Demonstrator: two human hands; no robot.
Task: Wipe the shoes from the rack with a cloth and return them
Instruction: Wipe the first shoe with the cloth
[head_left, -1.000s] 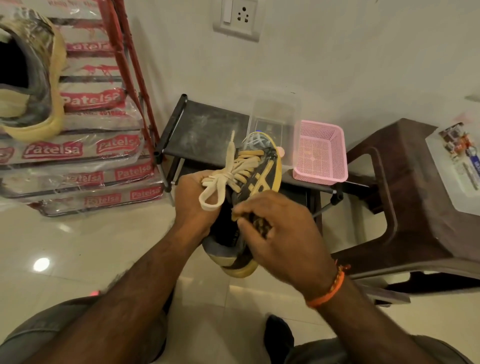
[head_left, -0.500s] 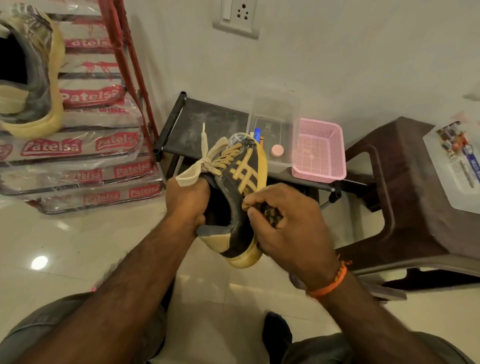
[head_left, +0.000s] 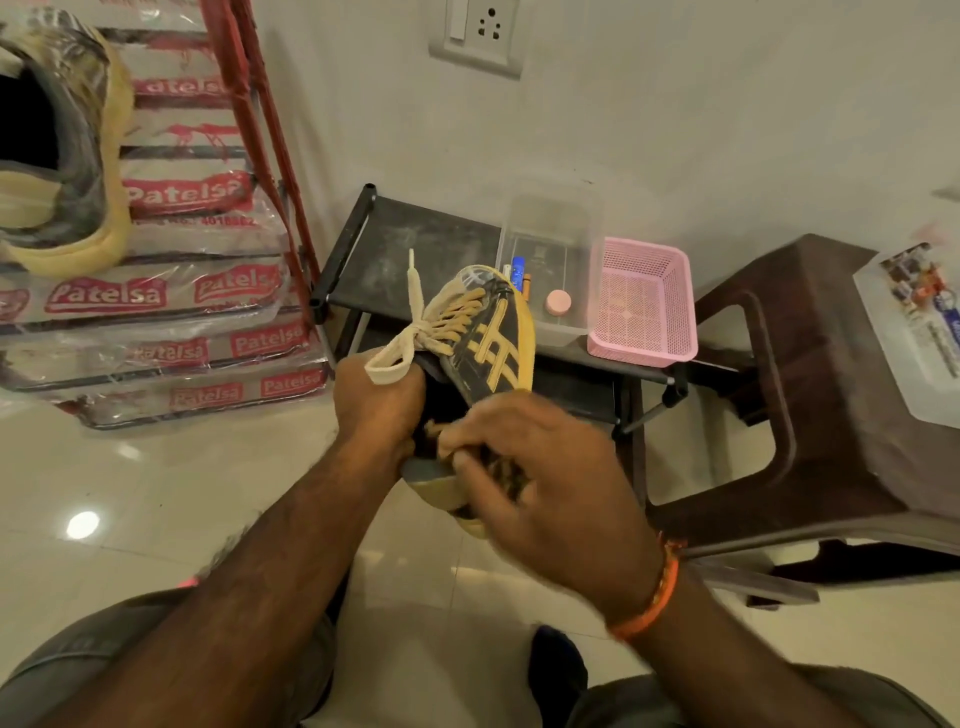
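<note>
Left grip (head_left: 376, 402) grasps the black-and-yellow laced sneaker (head_left: 483, 343) mid-air at twelve o'clock, right grip (head_left: 540, 467) rubbing a dark cloth (head_left: 506, 475) along its heel; returning to the black rack (head_left: 415, 244) remains.

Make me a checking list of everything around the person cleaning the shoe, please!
Surface: black rack, top dusty; glossy tiled floor.
Job's things: dark shoe with yellow stripes, held above the rack; cloth, bunched at its heel; second shoe at upper left.
Clutter: clear box of small items and pink basket on the rack.
Hands: left hand grips the shoe's opening; right hand holds the cloth, blurred.
Cables: nothing seen.
Surroundings: wall socket, brown stool, red ladder, wrapped packs.
</note>
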